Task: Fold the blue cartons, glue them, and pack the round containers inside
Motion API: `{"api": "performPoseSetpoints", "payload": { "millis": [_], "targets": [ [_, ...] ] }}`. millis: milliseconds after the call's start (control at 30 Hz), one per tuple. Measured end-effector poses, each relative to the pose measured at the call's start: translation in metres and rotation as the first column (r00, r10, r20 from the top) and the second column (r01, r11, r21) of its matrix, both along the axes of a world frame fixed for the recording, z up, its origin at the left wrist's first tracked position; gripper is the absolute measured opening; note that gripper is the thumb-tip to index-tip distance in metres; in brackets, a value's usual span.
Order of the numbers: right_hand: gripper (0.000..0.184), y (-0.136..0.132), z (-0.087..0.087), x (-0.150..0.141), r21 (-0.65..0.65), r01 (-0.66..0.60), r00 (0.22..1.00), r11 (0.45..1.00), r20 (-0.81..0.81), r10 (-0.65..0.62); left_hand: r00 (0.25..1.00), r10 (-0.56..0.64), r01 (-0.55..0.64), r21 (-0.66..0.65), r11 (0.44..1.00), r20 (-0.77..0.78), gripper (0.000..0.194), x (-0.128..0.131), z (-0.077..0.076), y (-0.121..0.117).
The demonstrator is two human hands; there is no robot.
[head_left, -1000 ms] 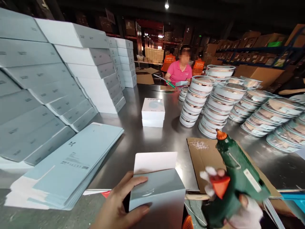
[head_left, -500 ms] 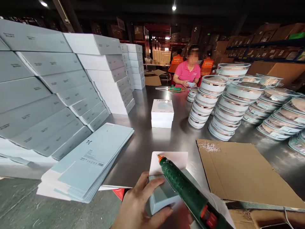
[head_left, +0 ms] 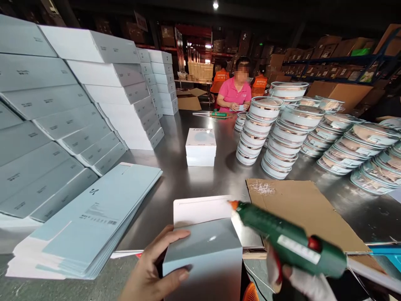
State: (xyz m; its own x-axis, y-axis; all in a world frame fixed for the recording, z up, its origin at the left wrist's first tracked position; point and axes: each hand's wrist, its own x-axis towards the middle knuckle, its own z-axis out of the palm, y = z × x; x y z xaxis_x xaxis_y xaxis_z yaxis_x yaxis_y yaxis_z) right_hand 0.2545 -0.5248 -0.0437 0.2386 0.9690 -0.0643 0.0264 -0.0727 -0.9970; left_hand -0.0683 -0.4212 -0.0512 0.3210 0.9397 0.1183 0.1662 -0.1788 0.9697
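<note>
My left hand (head_left: pixel 153 269) grips the left side of a pale blue-grey carton (head_left: pixel 205 255) at the table's near edge. The carton's white flap (head_left: pixel 200 210) stands open on the far side. In my right hand (head_left: pixel 300 282), which wears a white glove, is a green glue gun (head_left: pixel 288 240). Its orange nozzle (head_left: pixel 233 204) touches the right end of the white flap.
A pile of flat blue cartons (head_left: pixel 90 225) lies at left, below stacked grey boxes (head_left: pixel 59 121). A cardboard sheet (head_left: pixel 300 213) lies at right. Two white boxes (head_left: pixel 201 147) and stacks of round lidded tubs (head_left: pixel 282 133) sit further back. A person in pink (head_left: pixel 234 94) works at the far end.
The glue gun's nozzle has moved from the left end of the white flap to its right end. The gun now lies flatter, pointing left. My left hand keeps its hold on the carton.
</note>
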Motion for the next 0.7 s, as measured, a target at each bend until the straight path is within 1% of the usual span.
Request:
{"api": "performPoseSetpoints", "payload": {
  "millis": [67, 133, 167, 233, 267, 333, 367, 400, 433, 467, 500, 533, 567, 600, 633, 700],
  "targets": [
    [0.041, 0.015, 0.001, 0.020, -0.070, 0.177, 0.977, 0.982, -0.109, -0.184, 0.998, -0.056, 0.058, -0.045, 0.997, 0.040, 0.048, -0.005, -0.002, 0.002],
    [0.043, 0.031, 0.001, 0.046, -0.179, 0.335, 0.918, 0.925, -0.159, -0.364, 0.994, -0.108, 0.109, -0.045, 0.993, 0.036, 0.047, -0.009, -0.004, 0.004],
    [0.044, 0.036, 0.002, 0.059, -0.228, 0.381, 0.898, 0.896, -0.139, -0.417, 0.990, -0.137, 0.138, -0.035, 0.990, 0.018, 0.045, -0.010, -0.005, 0.005],
    [0.040, 0.039, 0.007, 0.081, -0.275, 0.420, 0.896, 0.865, -0.024, -0.443, 0.982, -0.190, 0.191, 0.016, 0.982, -0.014, 0.044, -0.012, -0.008, 0.007],
    [0.036, 0.036, 0.010, 0.087, -0.283, 0.442, 0.892, 0.851, 0.043, -0.450, 0.978, -0.205, 0.207, 0.047, 0.977, -0.027, 0.045, -0.013, -0.011, 0.007],
    [0.027, 0.026, 0.017, 0.084, -0.257, 0.497, 0.868, 0.829, 0.166, -0.469, 0.976, -0.211, 0.214, 0.095, 0.972, -0.048, 0.046, -0.013, -0.016, 0.009],
    [0.027, 0.021, 0.019, 0.075, -0.222, 0.506, 0.860, 0.833, 0.208, -0.467, 0.976, -0.208, 0.213, 0.109, 0.971, -0.056, 0.047, -0.013, -0.020, 0.009],
    [0.036, 0.017, 0.020, 0.061, -0.182, 0.468, 0.876, 0.865, 0.226, -0.426, 0.977, -0.204, 0.210, 0.114, 0.971, -0.067, 0.046, -0.012, -0.024, 0.009],
    [0.056, 0.014, 0.019, 0.043, -0.134, 0.369, 0.916, 0.919, 0.221, -0.336, 0.976, -0.200, 0.209, 0.109, 0.972, -0.081, 0.046, -0.011, -0.027, 0.008],
    [0.080, 0.014, 0.017, 0.023, -0.080, 0.214, 0.960, 0.973, 0.203, -0.195, 0.978, -0.192, 0.200, 0.105, 0.974, -0.083, 0.045, -0.010, -0.030, 0.007],
    [0.101, 0.015, 0.013, 0.003, -0.019, 0.006, 0.985, 1.000, 0.175, -0.003, 0.981, -0.177, 0.184, 0.100, 0.978, -0.076, 0.045, -0.008, -0.033, 0.005],
    [0.111, 0.017, 0.009, -0.016, 0.042, -0.176, 0.974, 0.984, 0.151, 0.167, 0.987, -0.150, 0.155, 0.087, 0.984, -0.057, 0.044, -0.006, -0.035, 0.002],
    [0.114, 0.020, 0.003, -0.032, 0.103, -0.314, 0.945, 0.944, 0.131, 0.300, 0.993, -0.118, 0.118, 0.067, 0.991, -0.016, 0.043, -0.004, -0.036, -0.001],
    [0.109, 0.023, -0.002, -0.044, 0.157, -0.378, 0.925, 0.912, 0.117, 0.363, 0.995, -0.079, 0.077, 0.037, 0.996, 0.055, 0.041, -0.001, -0.037, -0.004],
    [0.100, 0.026, -0.006, -0.052, 0.198, -0.394, 0.919, 0.897, 0.115, 0.378, 0.988, -0.035, 0.035, 0.002, 0.999, 0.153, 0.039, 0.003, -0.037, -0.008],
    [0.085, 0.031, -0.010, -0.058, 0.241, -0.384, 0.921, 0.891, 0.173, 0.350, 0.934, 0.045, -0.027, -0.056, 0.998, 0.353, 0.040, 0.009, -0.035, -0.012]
  ]
}}
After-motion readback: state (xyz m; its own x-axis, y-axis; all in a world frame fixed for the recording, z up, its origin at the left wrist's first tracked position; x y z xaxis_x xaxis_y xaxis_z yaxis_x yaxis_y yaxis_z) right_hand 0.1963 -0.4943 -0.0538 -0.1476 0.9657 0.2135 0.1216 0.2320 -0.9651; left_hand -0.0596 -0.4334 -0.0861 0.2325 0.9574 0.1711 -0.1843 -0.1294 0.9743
